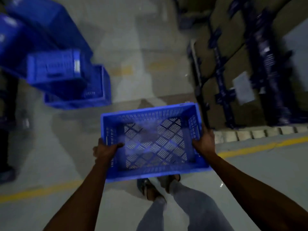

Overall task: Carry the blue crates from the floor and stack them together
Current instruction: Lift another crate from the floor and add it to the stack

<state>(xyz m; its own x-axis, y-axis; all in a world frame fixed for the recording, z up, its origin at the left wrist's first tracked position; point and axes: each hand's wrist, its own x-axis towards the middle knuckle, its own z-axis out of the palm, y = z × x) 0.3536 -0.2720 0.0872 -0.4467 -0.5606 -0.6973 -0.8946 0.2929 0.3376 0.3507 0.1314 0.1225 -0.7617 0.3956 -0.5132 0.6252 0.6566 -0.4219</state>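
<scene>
I hold a blue slotted crate (153,172) level in front of me, above my feet, its open top facing up. My left hand (106,150) grips its left wall, thumb inside. On the opposite wall my right hand (204,144) is clamped over the rim. The crate is empty. To the upper left lie more blue crates: one open crate on the floor (100,99) and another crate (55,70) tilted on top of it. Larger blue crates (41,25) sit behind those, blurred.
A dark blue metal rack (260,64) with cardboard boxes stands at the right. A yellow floor line (250,148) runs across the grey floor under me. Another person's dark leg (5,147) is at the left edge.
</scene>
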